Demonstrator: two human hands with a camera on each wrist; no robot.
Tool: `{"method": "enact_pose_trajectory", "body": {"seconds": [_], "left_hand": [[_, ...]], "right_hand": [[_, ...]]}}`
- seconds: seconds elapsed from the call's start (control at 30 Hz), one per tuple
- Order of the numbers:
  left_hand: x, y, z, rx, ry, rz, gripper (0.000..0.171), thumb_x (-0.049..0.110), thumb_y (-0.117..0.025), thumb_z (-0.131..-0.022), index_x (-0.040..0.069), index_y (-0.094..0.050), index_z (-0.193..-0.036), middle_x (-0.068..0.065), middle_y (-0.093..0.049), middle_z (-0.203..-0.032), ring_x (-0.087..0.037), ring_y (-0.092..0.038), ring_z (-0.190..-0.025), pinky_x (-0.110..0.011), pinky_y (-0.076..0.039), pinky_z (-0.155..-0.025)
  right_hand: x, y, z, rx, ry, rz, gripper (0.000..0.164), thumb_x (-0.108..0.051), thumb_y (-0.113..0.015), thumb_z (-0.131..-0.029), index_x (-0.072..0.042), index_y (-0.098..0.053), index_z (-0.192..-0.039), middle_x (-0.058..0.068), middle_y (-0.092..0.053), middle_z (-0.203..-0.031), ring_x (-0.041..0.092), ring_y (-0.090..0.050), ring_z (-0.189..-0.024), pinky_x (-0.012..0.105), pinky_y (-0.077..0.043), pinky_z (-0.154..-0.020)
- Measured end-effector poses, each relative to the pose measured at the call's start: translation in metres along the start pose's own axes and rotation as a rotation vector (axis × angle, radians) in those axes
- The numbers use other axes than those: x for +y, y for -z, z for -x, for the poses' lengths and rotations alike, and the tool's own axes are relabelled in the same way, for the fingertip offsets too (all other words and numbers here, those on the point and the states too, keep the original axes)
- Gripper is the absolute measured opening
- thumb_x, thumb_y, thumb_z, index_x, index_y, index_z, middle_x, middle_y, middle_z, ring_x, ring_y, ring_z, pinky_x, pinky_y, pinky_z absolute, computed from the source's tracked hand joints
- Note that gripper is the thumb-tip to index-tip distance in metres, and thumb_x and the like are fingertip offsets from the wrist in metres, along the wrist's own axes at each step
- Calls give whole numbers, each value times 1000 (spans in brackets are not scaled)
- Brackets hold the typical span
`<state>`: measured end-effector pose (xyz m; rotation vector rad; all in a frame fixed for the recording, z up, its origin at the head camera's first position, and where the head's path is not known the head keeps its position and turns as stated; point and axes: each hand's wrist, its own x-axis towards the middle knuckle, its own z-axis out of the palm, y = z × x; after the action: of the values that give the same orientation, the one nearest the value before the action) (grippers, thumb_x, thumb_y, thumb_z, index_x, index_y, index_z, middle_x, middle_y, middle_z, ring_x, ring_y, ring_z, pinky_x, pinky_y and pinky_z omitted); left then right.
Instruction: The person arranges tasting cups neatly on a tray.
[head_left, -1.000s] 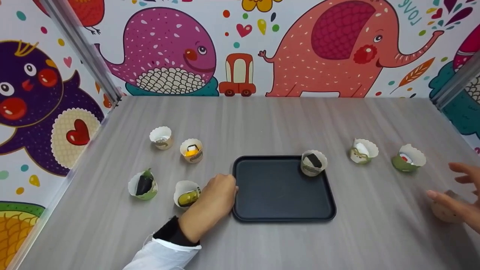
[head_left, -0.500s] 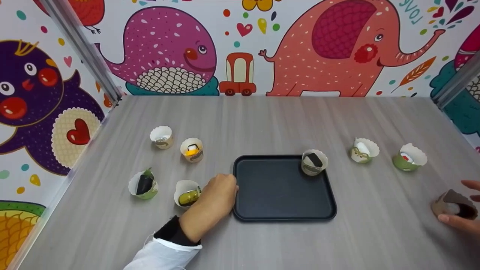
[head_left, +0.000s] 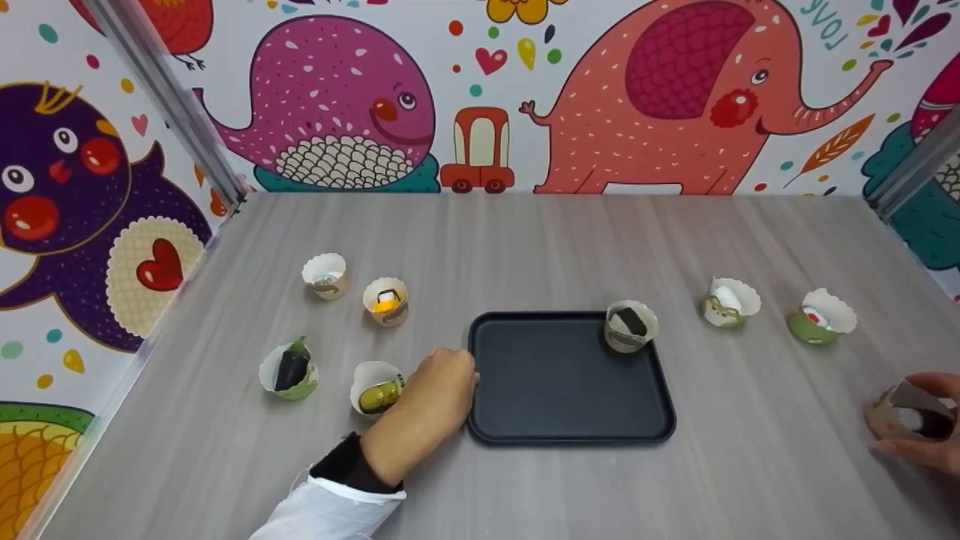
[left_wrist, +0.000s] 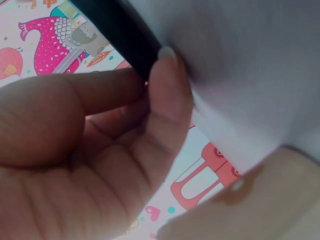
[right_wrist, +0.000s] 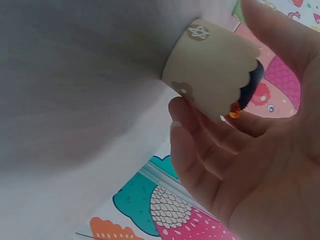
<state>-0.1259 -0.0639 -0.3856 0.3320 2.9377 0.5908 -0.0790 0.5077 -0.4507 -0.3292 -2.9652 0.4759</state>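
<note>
The patterned wall (head_left: 823, 26) reads "LOVE". Of eight paper cups (right_wrist: 212, 70), the right hand (right_wrist: 267, 170) grips one; the left hand (head_left: 439, 386) pinches one black tray (head_left: 566, 386).

Purple whale (head_left: 322, 90), coral elephant (head_left: 637, 142) on white wall (head_left: 592, 15)

Left hand (head_left: 442, 386): fingers curled in a pinch. Left wrist (head_left: 384, 452): slanted inward. Right hand (right_wrist: 265, 165): fingers bent, thumb held apart from them.
</note>
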Motion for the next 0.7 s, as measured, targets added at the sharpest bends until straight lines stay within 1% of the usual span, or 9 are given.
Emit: {"method": "enact_pose_trajectory", "body": {"seconds": [0.07,0.13,0.2,0.37,0.43,0.5,0.63,0.7], "left_hand": [[0,0,0,4,-2,-3,15,11,-62,-90,-2,-68,-87,-15,-66,-81,-19,-58,-68,-36,-46,-57],[0,0,0,7,-5,-10,15,11,-63,-90,-2,-68,-85,-15,-66,-80,-20,-59,-69,-36,-47,-56],[0,0,0,12,-9,-19,15,11,-63,-89,-2,-67,-84,-15,-65,-79,-21,-60,-68,-37,-47,-55],[0,-1,0,13,-15,-19,15,11,-63,-89,-2,-67,-84,-16,-65,-80,-23,-62,-70,-37,-47,-55],[0,-1,0,10,-13,-15,15,11,-63,-90,-2,-68,-85,-17,-65,-81,-24,-62,-71,-38,-48,-56],[0,-1,0,12,-12,-15,15,12,-63,-90,-2,-68,-86,-17,-66,-82,-25,-63,-73,-38,-48,-57],[0,-2,0,24,-16,-23,15,11,-63,-89,-2,-68,-86,-18,-66,-83,-27,-64,-74,-40,-48,-57],[0,-2,0,23,-15,-23,15,12,-63,-90,-2,-68,-86,-17,-66,-83,-27,-64,-74,-39,-48,-57]], "right_hand": [[-2,1,-1,-16,-4,-3,102,-16,-87,-55,11,-30,-135,32,-36,-124,45,-31,-111,58,-25,-95],[-4,3,-2,-34,-9,-10,100,-16,-87,-55,14,-30,-131,35,-34,-122,48,-29,-111,61,-22,-97],[-7,6,-3,-45,-12,-19,97,-15,-86,-56,16,-29,-129,37,-33,-120,50,-28,-111,63,-21,-98],[-15,11,-3,-74,-9,-15,91,-14,-84,-58,18,-29,-123,40,-32,-116,53,-27,-109,66,-18,-98],[-17,12,-3,-83,-17,-7,89,-15,-85,-58,17,-31,-121,39,-33,-115,53,-29,-108,66,-20,-96],[-18,13,-5,-63,-18,0,87,-16,-85,-57,15,-34,-120,38,-37,-113,52,-33,-105,64,-25,-93],[-16,12,-8,-7,-17,4,81,-13,-84,-58,12,-38,-120,34,-41,-111,48,-38,-100,61,-30,-86],[-15,11,-9,8,-15,-14,80,-11,-83,-60,12,-38,-121,34,-42,-113,48,-38,-102,62,-30,-87]]}}
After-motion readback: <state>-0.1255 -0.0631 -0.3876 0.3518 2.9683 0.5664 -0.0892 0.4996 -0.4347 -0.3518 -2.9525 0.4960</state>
